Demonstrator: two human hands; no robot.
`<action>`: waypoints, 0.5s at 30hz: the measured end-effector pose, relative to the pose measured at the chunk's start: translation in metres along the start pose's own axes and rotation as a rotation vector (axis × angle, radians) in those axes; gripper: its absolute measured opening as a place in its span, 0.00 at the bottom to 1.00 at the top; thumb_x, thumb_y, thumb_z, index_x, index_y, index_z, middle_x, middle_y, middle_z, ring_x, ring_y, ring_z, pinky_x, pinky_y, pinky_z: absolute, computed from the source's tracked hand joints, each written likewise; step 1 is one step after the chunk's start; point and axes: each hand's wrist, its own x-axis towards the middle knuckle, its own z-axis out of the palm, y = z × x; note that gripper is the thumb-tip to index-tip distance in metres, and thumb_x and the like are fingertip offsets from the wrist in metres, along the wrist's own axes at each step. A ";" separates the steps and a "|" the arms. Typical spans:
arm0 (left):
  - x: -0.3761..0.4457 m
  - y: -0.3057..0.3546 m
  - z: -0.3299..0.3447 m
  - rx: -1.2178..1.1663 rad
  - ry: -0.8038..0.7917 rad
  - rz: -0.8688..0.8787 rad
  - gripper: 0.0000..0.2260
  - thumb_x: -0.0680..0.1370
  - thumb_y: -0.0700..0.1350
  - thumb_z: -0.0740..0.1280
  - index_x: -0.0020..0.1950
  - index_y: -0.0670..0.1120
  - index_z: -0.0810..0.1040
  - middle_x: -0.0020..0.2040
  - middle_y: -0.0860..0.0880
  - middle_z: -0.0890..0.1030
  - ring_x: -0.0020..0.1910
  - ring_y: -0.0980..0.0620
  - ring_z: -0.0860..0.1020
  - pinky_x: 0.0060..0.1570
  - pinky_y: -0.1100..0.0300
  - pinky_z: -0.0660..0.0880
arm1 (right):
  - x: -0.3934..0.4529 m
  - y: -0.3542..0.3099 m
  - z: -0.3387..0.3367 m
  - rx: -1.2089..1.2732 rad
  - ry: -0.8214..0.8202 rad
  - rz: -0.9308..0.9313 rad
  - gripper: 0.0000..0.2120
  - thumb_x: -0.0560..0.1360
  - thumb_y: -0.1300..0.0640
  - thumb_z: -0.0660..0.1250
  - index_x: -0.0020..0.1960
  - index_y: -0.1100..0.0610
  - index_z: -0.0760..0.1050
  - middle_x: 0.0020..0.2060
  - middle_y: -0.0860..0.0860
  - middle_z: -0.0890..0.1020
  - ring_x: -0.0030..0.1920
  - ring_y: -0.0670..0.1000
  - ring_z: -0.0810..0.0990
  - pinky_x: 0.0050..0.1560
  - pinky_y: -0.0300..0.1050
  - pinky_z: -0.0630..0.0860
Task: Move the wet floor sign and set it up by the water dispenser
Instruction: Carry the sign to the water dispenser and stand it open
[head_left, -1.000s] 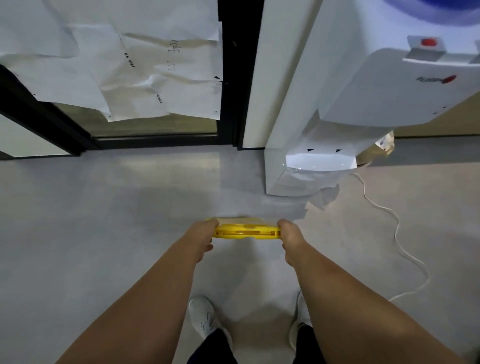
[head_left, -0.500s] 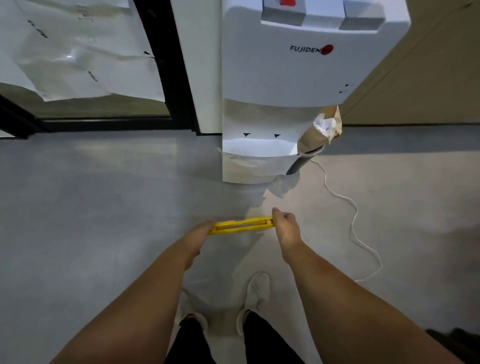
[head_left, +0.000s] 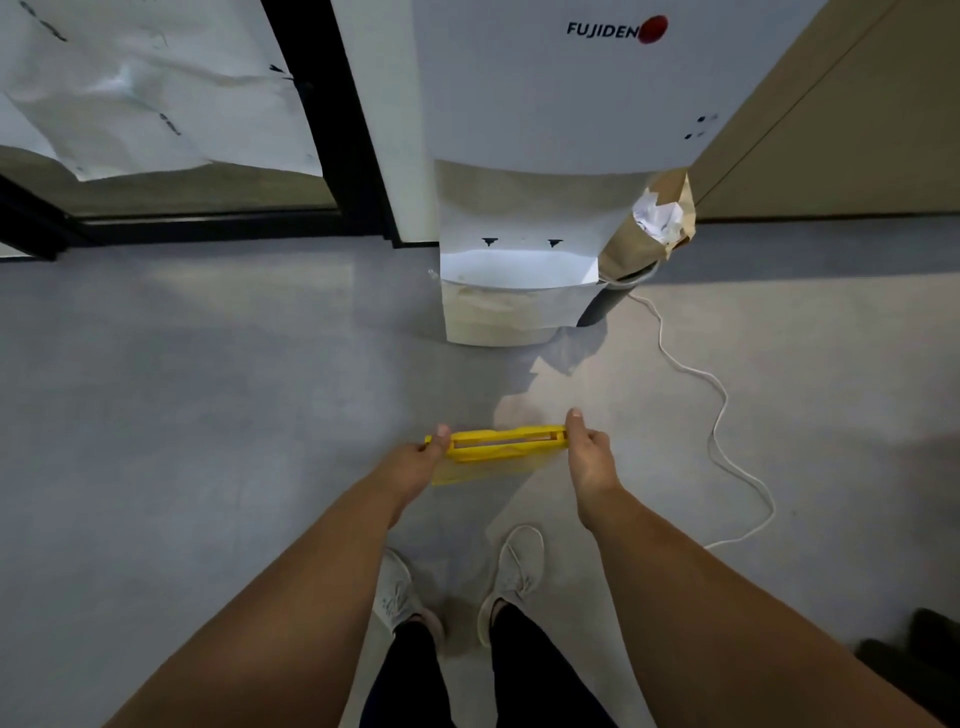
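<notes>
The yellow wet floor sign (head_left: 498, 446) is seen from above, its top handle edge level and its panels just starting to spread below. My left hand (head_left: 423, 454) grips the sign's left end and my right hand (head_left: 587, 452) grips its right end. The white water dispenser (head_left: 545, 156) stands straight ahead against the wall, a short step beyond the sign. The sign's lower part and feet are hidden under its top edge.
A brown paper bag (head_left: 649, 228) with crumpled paper leans at the dispenser's right. A white power cord (head_left: 717, 415) snakes over the grey floor to the right. Black door frame (head_left: 332, 130) with taped paper sheets at left. My white shoes (head_left: 511, 566) stand below the sign.
The view has turned so the dispenser is now straight ahead and closer. The sign stays held in both hands, and its panels have begun to part slightly.
</notes>
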 end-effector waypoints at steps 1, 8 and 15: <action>-0.001 -0.001 0.000 -0.001 0.003 -0.017 0.37 0.76 0.67 0.53 0.71 0.40 0.69 0.74 0.39 0.68 0.72 0.41 0.68 0.69 0.50 0.64 | -0.001 0.002 -0.001 -0.009 -0.001 0.008 0.24 0.79 0.41 0.58 0.62 0.61 0.70 0.53 0.56 0.73 0.52 0.55 0.70 0.55 0.45 0.65; -0.005 -0.009 0.000 -0.016 0.020 0.049 0.30 0.78 0.62 0.55 0.70 0.42 0.71 0.73 0.40 0.70 0.71 0.42 0.68 0.68 0.51 0.65 | -0.004 0.018 -0.011 -0.061 -0.087 0.085 0.28 0.80 0.41 0.54 0.70 0.60 0.67 0.68 0.60 0.71 0.68 0.60 0.69 0.63 0.50 0.64; -0.003 -0.022 -0.002 0.025 0.064 0.125 0.27 0.78 0.61 0.58 0.60 0.41 0.79 0.62 0.39 0.78 0.57 0.45 0.75 0.57 0.55 0.69 | -0.008 0.021 -0.009 -0.074 -0.087 0.049 0.26 0.80 0.42 0.53 0.68 0.60 0.69 0.66 0.61 0.73 0.63 0.59 0.72 0.60 0.49 0.65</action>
